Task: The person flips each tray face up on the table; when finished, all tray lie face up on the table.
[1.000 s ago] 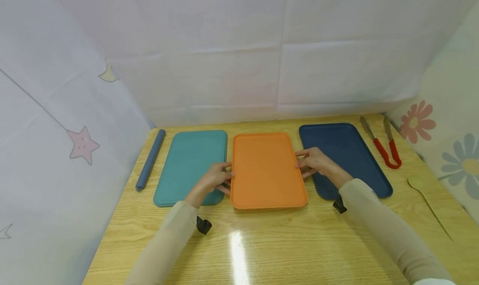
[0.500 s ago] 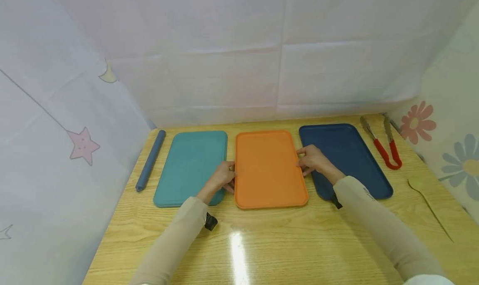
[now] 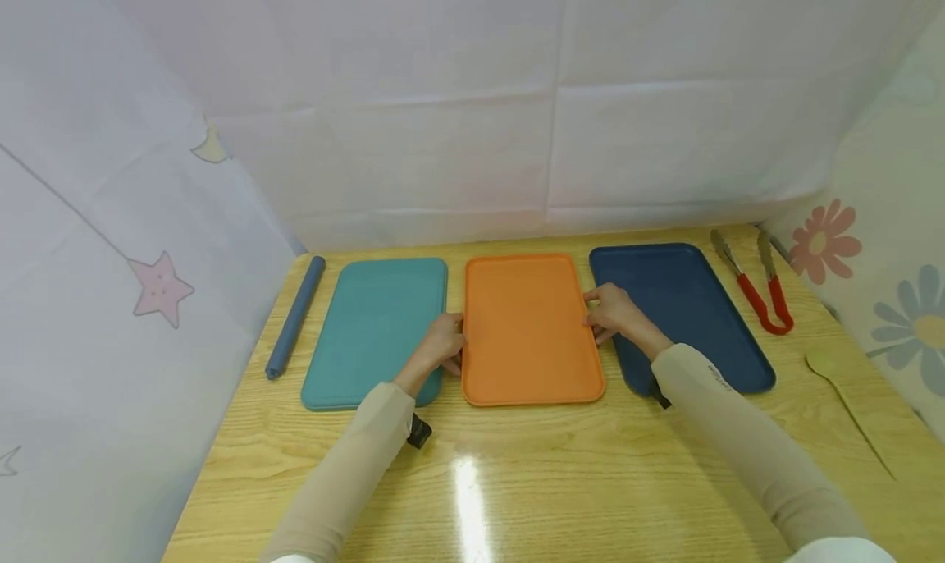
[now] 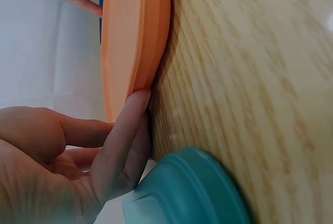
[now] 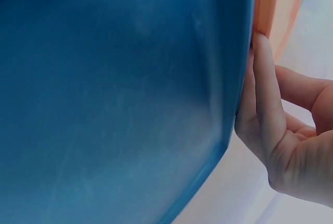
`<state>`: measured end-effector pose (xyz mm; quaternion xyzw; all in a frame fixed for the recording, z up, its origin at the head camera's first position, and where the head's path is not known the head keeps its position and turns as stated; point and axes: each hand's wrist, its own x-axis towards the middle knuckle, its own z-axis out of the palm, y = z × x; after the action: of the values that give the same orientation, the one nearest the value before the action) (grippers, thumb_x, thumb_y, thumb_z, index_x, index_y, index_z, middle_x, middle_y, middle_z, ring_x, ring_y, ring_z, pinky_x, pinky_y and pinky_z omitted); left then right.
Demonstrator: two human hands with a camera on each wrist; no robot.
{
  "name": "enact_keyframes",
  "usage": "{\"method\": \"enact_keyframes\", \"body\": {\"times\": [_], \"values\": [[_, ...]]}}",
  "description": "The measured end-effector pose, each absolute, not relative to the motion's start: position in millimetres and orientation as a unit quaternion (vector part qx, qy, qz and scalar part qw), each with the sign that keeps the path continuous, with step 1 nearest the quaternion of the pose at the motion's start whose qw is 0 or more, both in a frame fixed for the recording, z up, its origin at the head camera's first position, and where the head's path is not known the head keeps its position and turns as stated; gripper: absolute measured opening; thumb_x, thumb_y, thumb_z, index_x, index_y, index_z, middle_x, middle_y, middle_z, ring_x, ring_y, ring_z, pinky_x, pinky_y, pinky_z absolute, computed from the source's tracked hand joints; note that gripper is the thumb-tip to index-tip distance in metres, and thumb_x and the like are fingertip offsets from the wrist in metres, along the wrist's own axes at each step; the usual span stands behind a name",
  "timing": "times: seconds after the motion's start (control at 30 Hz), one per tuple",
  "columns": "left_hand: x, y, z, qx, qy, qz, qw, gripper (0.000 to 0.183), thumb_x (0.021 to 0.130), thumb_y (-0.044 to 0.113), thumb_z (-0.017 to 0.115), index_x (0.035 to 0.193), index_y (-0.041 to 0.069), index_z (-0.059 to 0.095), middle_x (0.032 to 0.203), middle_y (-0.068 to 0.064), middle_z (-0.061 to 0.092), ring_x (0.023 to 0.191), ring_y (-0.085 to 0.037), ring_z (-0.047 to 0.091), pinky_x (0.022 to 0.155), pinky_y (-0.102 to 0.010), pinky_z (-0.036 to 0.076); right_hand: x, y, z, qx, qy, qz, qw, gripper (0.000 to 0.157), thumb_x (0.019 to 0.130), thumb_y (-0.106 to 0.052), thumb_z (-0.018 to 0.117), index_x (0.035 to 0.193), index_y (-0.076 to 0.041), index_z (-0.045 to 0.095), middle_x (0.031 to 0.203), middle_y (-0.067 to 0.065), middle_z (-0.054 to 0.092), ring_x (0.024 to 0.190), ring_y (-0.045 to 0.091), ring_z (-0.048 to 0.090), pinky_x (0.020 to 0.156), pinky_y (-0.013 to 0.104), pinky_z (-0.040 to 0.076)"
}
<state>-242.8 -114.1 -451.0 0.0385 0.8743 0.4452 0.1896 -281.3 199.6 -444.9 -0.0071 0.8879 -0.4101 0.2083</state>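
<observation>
Between two other trays, an orange tray (image 3: 533, 331) lies flat on the wooden table. My left hand (image 3: 444, 341) holds its left side, with fingertips low on the outer wall in the left wrist view and the thumb near the rim. On the opposite side my right hand (image 3: 617, 311) grips the right rim, its wrist over the navy tray (image 3: 687, 317). The right wrist view has the fingers (image 5: 268, 86) in the narrow gap between the navy and orange trays. Left of my left hand sits a teal tray (image 3: 376, 325), whose corner is right by the fingers.
A blue rolled cylinder (image 3: 295, 317) lies along the far left of the table. To the right are red-handled tongs (image 3: 753, 288) and a gold-coloured long-handled spoon (image 3: 845, 407). A white cloth wall (image 3: 472, 136) stands behind the table's back edge.
The orange tray has shifted slightly right and away from me, its near edge now flatter to the table. Both hands have moved along with it. The other trays have stayed put.
</observation>
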Motion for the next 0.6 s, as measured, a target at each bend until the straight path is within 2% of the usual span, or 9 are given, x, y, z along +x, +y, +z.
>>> {"method": "enact_keyframes", "body": {"times": [0.27, 0.33, 0.43, 0.5, 0.53, 0.57, 0.6], "values": [[-243.5, -114.0, -453.0, 0.034, 0.875, 0.440, 0.199, 0.053, 0.099, -0.001, 0.042, 0.150, 0.000, 0.028, 0.072, -0.020, 0.066, 0.059, -0.037, 0.065, 0.050, -0.043, 0.056, -281.5, 199.8, -443.5, -0.009, 0.897, -0.389, 0.211, 0.062, 0.091, 0.002, 0.062, 0.146, 0.006, 0.034, 0.079, 0.017, 0.070, 0.062, 0.022, 0.069, 0.057, 0.035, 0.058], [-242.0, -114.8, -449.7, 0.044, 0.886, 0.420, 0.190, 0.052, 0.100, 0.003, 0.044, 0.149, -0.003, 0.029, 0.093, -0.024, 0.067, 0.069, -0.036, 0.067, 0.058, -0.043, 0.057, -279.0, 200.1, -442.6, -0.014, 0.900, -0.380, 0.212, 0.059, 0.093, -0.001, 0.059, 0.145, 0.008, 0.034, 0.078, 0.018, 0.070, 0.061, 0.023, 0.069, 0.058, 0.036, 0.058], [-238.8, -122.7, -439.8, 0.056, 0.894, 0.406, 0.179, 0.052, 0.101, 0.009, 0.046, 0.148, -0.004, 0.030, 0.100, -0.030, 0.065, 0.071, -0.038, 0.066, 0.061, -0.043, 0.057, -271.6, 197.3, -436.9, -0.033, 0.919, -0.346, 0.188, 0.052, 0.097, -0.008, 0.053, 0.143, 0.009, 0.037, 0.083, 0.019, 0.070, 0.061, 0.026, 0.068, 0.053, 0.034, 0.056], [-236.7, -134.5, -430.6, 0.066, 0.901, 0.398, 0.160, 0.051, 0.101, 0.012, 0.048, 0.147, -0.005, 0.033, 0.110, -0.031, 0.061, 0.075, -0.037, 0.065, 0.063, -0.042, 0.057, -266.0, 191.9, -430.0, -0.053, 0.935, -0.313, 0.159, 0.048, 0.098, -0.013, 0.051, 0.141, 0.008, 0.042, 0.094, 0.021, 0.070, 0.066, 0.028, 0.068, 0.049, 0.032, 0.052], [-236.1, -142.3, -427.1, 0.068, 0.903, 0.397, 0.152, 0.051, 0.102, 0.014, 0.048, 0.147, -0.005, 0.033, 0.106, -0.031, 0.062, 0.076, -0.036, 0.065, 0.063, -0.041, 0.057, -263.1, 188.3, -425.7, -0.062, 0.940, -0.302, 0.146, 0.048, 0.099, -0.015, 0.051, 0.141, 0.007, 0.044, 0.102, 0.023, 0.069, 0.071, 0.029, 0.068, 0.048, 0.031, 0.050], [-235.3, -151.4, -423.9, 0.064, 0.905, 0.396, 0.144, 0.051, 0.102, 0.015, 0.048, 0.147, -0.004, 0.033, 0.103, -0.030, 0.062, 0.070, -0.036, 0.064, 0.059, -0.040, 0.057, -261.3, 183.8, -421.9, -0.071, 0.944, -0.292, 0.136, 0.047, 0.099, -0.017, 0.051, 0.140, 0.006, 0.045, 0.108, 0.023, 0.067, 0.076, 0.030, 0.068, 0.049, 0.030, 0.049], [-234.7, -161.1, -421.6, 0.062, 0.912, 0.384, 0.130, 0.051, 0.102, 0.016, 0.049, 0.147, -0.003, 0.035, 0.108, -0.028, 0.061, 0.074, -0.036, 0.064, 0.060, -0.038, 0.056, -259.7, 178.6, -417.8, -0.080, 0.945, -0.287, 0.132, 0.047, 0.099, -0.019, 0.052, 0.139, 0.004, 0.047, 0.112, 0.023, 0.066, 0.082, 0.030, 0.068, 0.051, 0.030, 0.048]]}}
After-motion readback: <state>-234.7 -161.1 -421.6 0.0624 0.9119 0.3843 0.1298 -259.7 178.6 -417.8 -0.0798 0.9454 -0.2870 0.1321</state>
